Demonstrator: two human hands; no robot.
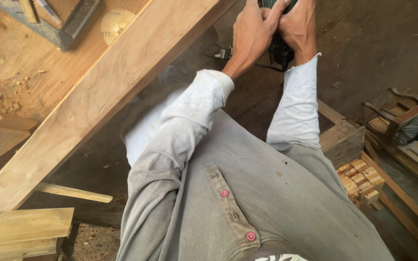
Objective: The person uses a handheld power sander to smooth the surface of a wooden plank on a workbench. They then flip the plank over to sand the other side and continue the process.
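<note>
- Head view: left hand (251, 34) & right hand (300, 26) were both wrapped tight round a dark power tool (277, 48) at far top, mid-right of frame.
- Tool sat just right of a long slanted plank (102, 96).
- Small wood blocks (361, 181) lay stacked near right, on floor.

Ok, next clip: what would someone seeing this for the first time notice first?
Both hands, the left hand and right hand, clamp together on a dark power tool at the top edge. A broad plank runs diagonally across the left half, beside the grey shirt filling the lower middle. A stack of small wood blocks sits at the right.
</note>
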